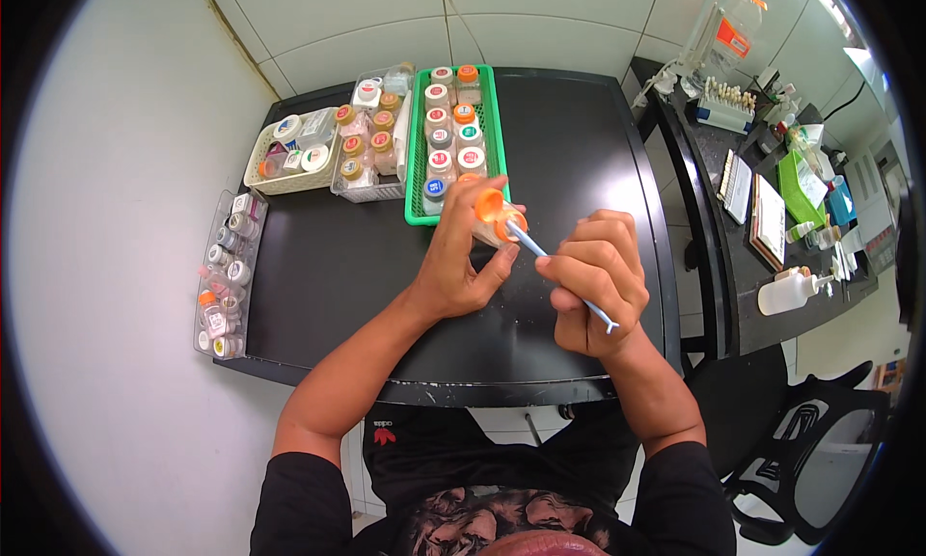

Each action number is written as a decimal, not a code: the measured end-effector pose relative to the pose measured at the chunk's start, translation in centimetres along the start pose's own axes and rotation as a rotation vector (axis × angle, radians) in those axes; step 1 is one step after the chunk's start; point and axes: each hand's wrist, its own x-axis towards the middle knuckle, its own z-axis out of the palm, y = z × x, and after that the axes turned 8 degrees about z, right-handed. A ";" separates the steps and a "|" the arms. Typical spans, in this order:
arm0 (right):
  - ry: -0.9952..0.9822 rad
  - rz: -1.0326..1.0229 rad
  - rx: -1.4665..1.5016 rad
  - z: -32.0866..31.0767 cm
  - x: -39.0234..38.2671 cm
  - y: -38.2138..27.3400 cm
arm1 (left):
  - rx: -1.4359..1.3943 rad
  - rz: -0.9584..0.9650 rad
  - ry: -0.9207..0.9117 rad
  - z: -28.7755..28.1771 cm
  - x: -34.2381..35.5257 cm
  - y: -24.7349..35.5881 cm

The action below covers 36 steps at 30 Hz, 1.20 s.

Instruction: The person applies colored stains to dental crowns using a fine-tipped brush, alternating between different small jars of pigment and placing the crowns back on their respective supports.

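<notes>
My left hand [451, 262] is closed around a small clear jar with an orange flip-top lid [490, 205], tilted above the black table. The lid is swung up, and the orange rim [511, 225] of the mouth faces my right hand. Gripped in my right hand [600, 281] is a thin light-blue stick [533, 246] with a small forked end sticking out below the fingers. Its other end is at the jar's mouth; I cannot tell how deep it goes or what the jar holds.
Just beyond my left hand stands a green basket [499, 141] of capped jars. Further left are a clear bin [371, 193], a cream basket [299, 182] and a long clear tray [239, 349], all holding jars. A side table [714, 252] at right bears a white pump bottle [786, 294].
</notes>
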 end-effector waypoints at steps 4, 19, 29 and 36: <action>0.069 0.065 0.032 -0.2 -0.2 0.3 | -0.072 -0.035 -0.038 0.5 -0.2 -0.1; -0.112 0.108 0.010 -0.5 0.1 1.1 | 0.089 -0.052 -0.080 0.7 0.1 0.6; -0.003 0.040 0.058 -0.6 0.2 1.5 | 0.071 -0.049 -0.055 0.6 0.4 1.3; -0.127 0.071 0.004 -0.2 0.3 1.0 | 0.133 0.019 -0.036 0.5 0.3 0.7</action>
